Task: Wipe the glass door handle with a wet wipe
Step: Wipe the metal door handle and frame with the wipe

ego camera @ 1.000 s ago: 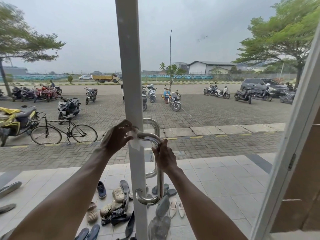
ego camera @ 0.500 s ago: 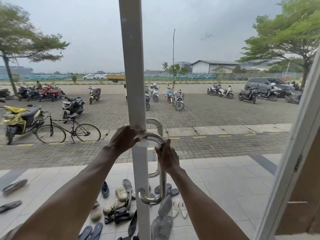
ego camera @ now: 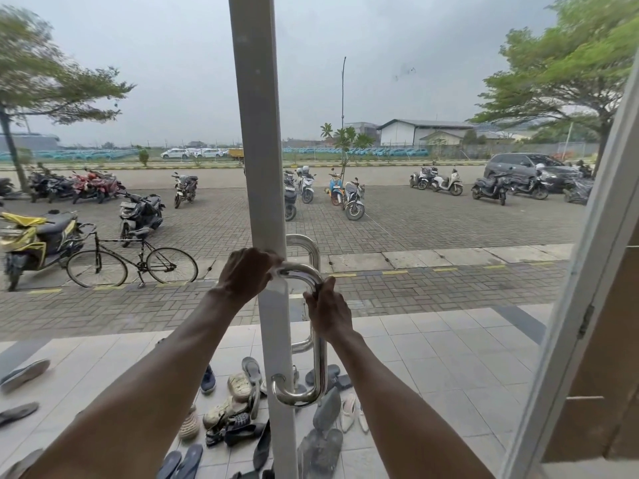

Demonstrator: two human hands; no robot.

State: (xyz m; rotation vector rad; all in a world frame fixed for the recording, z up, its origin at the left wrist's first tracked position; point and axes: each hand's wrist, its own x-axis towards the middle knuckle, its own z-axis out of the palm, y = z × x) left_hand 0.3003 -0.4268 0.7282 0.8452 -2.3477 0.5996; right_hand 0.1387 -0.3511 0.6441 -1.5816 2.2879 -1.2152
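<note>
A polished steel U-shaped door handle (ego camera: 320,368) is fixed to the white frame (ego camera: 257,133) of the glass door. My left hand (ego camera: 247,274) is closed over the handle's upper horizontal end where it meets the frame. It presses the wet wipe (ego camera: 277,271) there, and only a pale sliver of the wipe shows under the fingers. My right hand (ego camera: 326,311) grips the handle's vertical bar just below the upper bend. A second, matching handle (ego camera: 304,242) sits on the outer side of the glass.
Several sandals and shoes (ego camera: 238,406) lie on the tiled porch beyond the glass. A bicycle (ego camera: 131,261) and parked scooters stand on the brick paving outside. Another white door frame (ego camera: 584,271) slants at the right, with a brown wall beside it.
My left hand has closed further over the handle's top end, so less of the white wipe shows. My right hand keeps its grip on the bar.
</note>
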